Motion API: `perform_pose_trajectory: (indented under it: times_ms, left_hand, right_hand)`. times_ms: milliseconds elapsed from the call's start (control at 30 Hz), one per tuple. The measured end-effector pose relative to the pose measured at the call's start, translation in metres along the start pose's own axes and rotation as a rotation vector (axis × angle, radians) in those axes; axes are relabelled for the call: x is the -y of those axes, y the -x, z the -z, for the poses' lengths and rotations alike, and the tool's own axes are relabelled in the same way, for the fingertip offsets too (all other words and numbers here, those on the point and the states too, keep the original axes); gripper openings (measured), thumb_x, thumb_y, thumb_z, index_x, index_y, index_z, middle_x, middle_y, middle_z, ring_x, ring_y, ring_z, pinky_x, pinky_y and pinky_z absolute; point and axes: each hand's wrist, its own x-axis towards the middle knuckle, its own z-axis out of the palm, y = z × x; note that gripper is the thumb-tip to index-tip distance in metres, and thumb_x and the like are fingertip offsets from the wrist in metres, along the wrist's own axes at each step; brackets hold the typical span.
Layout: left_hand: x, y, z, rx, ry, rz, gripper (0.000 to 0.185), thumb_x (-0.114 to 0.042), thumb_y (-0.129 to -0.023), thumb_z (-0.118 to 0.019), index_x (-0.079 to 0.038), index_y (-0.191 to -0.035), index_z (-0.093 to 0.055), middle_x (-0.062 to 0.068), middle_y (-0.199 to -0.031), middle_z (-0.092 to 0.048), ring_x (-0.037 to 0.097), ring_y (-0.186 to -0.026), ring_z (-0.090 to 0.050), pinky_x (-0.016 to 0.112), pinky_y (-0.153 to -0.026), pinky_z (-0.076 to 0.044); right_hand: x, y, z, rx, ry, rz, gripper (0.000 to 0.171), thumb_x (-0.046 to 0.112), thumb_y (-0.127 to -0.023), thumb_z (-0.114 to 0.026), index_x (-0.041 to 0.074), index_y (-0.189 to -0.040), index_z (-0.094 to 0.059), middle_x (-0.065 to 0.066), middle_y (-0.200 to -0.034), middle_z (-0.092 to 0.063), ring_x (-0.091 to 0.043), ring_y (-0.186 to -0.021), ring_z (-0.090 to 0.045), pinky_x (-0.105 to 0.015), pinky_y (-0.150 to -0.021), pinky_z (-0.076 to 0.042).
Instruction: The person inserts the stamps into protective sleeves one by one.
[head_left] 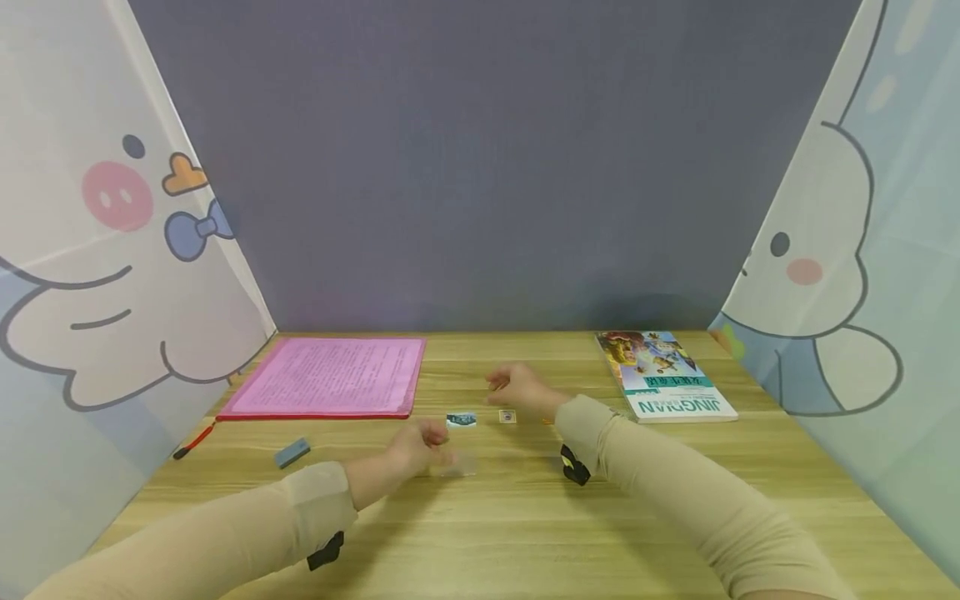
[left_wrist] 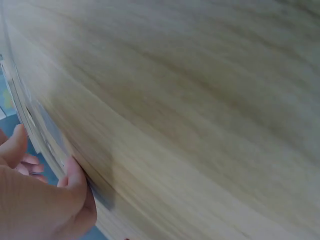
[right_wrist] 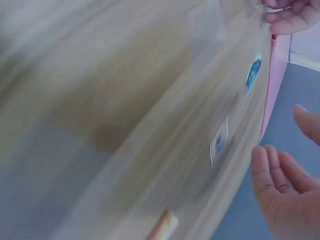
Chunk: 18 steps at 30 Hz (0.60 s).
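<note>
Starting at your far left, a red pen (head_left: pixel 194 440) and a small grey eraser (head_left: pixel 292 452) are lying on the wooden table (head_left: pixel 525 533), with a pink sheet (head_left: pixel 328 377) behind them near the back wall; none of these is near your fingers.

Your left hand (head_left: pixel 417 445) is resting low on the table, fingers curled, and its fingertips are meeting a clear plastic sleeve (head_left: pixel 455 465) that is lying flat just to its right. Whether you are pinching the sleeve or only touching its edge, I cannot tell; the left wrist view is showing curled fingers (left_wrist: pixel 75 175) against the wood and little more.

Just beyond that hand, a blue picture card (head_left: pixel 461 419) is lying flat with its long axis running left to right. A smaller card (head_left: pixel 507 416) is sitting beside it to the right, apart from it.

Your right hand (head_left: pixel 519 387) is hovering just behind and to the right of the small card, fingers loosely bent and holding nothing; the right wrist view is showing them relaxed and apart (right_wrist: pixel 280 175). So your right hand is the nearer one to the small card, while the blue card is lying between both hands, slightly closer to your left.

At the far right, a book (head_left: pixel 663 375) is lying well apart.
</note>
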Motion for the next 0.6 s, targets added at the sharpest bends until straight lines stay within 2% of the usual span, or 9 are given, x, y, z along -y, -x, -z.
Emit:
perform_pose_trajectory:
  times_ms: [100, 200, 300, 433, 600]
  left_hand:
    - [-0.001, 0.001, -0.002, -0.003, -0.029, 0.016, 0.042, 0.0, -0.074, -0.081, 0.005, -0.111, -0.062, 0.015, -0.11, -0.063, 0.025, -0.097, -0.056, 0.036, -0.085, -0.054]
    - [-0.001, 0.002, -0.004, -0.012, -0.058, 0.013, 0.046, 0.0, -0.07, -0.083, 0.003, -0.11, -0.062, 0.013, -0.111, -0.063, 0.024, -0.097, -0.055, 0.036, -0.086, -0.053]
    - [0.001, 0.002, -0.005, -0.025, -0.088, -0.002, 0.047, 0.001, -0.067, -0.085, 0.002, -0.108, -0.063, 0.012, -0.108, -0.063, 0.023, -0.094, -0.053, 0.034, -0.083, -0.053]
    - [0.001, 0.003, -0.008, -0.057, -0.132, -0.031, 0.045, 0.003, -0.064, -0.086, 0.002, -0.103, -0.064, 0.011, -0.098, -0.061, 0.019, -0.085, -0.051, 0.029, -0.074, -0.05]
    - [0.002, 0.001, -0.01, -0.079, -0.157, -0.047, 0.041, 0.005, -0.064, -0.085, 0.0, -0.099, -0.065, 0.009, -0.091, -0.059, 0.018, -0.082, -0.05, 0.025, -0.07, -0.046]
  right_hand:
    - [0.002, -0.001, -0.006, 0.014, -0.1, -0.072, 0.046, 0.006, -0.084, -0.074, -0.006, -0.125, -0.058, -0.016, -0.114, -0.064, -0.022, -0.094, -0.065, -0.032, -0.084, -0.059]
    - [0.003, -0.003, -0.011, 0.029, -0.144, -0.119, 0.044, 0.007, -0.084, -0.074, -0.006, -0.124, -0.059, -0.017, -0.118, -0.063, -0.023, -0.091, -0.066, -0.034, -0.084, -0.059]
    - [0.001, -0.006, -0.018, 0.044, -0.113, -0.142, 0.043, 0.011, -0.083, -0.076, -0.004, -0.121, -0.062, -0.014, -0.117, -0.065, -0.022, -0.087, -0.067, -0.034, -0.081, -0.059]
    - [0.001, -0.008, -0.025, 0.059, -0.068, -0.18, 0.042, 0.016, -0.08, -0.08, -0.001, -0.115, -0.065, -0.01, -0.108, -0.067, -0.02, -0.079, -0.067, -0.033, -0.077, -0.058]
    - [0.006, -0.01, -0.031, 0.046, -0.047, -0.216, 0.036, 0.013, -0.077, -0.082, 0.001, -0.107, -0.067, -0.007, -0.099, -0.065, -0.015, -0.072, -0.061, -0.028, -0.068, -0.055]
